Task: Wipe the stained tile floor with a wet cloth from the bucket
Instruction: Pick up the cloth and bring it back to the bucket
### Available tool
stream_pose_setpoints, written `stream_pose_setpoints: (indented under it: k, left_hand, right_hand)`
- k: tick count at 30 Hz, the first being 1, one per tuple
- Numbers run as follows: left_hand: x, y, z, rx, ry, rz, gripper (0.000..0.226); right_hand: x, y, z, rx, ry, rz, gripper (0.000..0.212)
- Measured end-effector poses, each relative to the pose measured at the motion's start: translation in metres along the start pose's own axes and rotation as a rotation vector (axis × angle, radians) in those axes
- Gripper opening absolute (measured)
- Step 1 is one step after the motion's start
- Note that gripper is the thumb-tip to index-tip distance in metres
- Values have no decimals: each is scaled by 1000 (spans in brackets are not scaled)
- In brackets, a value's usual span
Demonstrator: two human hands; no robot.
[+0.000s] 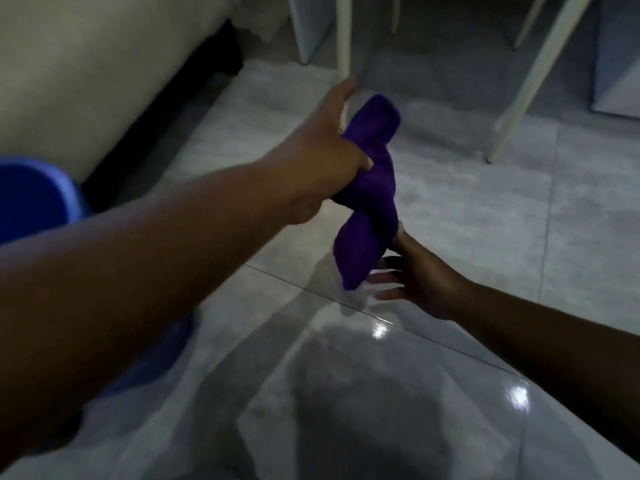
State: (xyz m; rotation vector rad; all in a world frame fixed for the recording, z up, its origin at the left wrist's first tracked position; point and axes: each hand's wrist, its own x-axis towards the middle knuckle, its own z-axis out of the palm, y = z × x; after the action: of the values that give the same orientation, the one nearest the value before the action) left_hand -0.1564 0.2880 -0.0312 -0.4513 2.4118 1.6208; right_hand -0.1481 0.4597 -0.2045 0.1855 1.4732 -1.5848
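Note:
A purple cloth [372, 188] hangs twisted in the air above the grey tile floor [467, 216]. My left hand [322, 157] grips the cloth around its upper middle. My right hand [415, 275] is at the cloth's lower end, fingers spread, its thumb side touching the cloth; I cannot tell whether it grips. A blue bucket [31, 195] stands at the far left, partly hidden by my left forearm.
A pale sofa or bed base [86, 74] runs along the upper left. White chair or table legs [540, 74] stand on the floor beyond the cloth. The glossy tiles in front of me show light reflections [379, 330].

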Motion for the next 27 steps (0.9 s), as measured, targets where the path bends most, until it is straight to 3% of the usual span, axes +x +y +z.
stream_pose_setpoints:
  k: [3,6,8,10,12,17,22,27]
  left_hand:
    - [-39,23,-74,-106,118,25,81]
    - [-83,30,-147,-178,321,68,63]
    - [-114,21,-190,-167,492,119,64]
    - [-143,-4,-226,-148,626,147,68]
    - [-171,-40,-252,-156,678,78,71]
    - [-215,-131,-270,16,545,-170,76]
    - [-211,-171,-262,82,391,-247,82]
    - [-196,-170,-257,92,180,-294,75]
  right_hand:
    - [1,-58,78,68,-240,-124,72]
    - [-7,-109,154,131,-323,-316,62]
    - [-11,-131,194,130,-317,-428,73]
    - [-13,-144,227,-24,-308,-539,88]
    - [-13,-148,255,-245,-364,-639,84]
    - [-6,-119,297,-747,-286,-646,74]
    - [6,-79,285,-726,-225,-577,75]
    - [15,-69,265,-842,-322,-404,83]
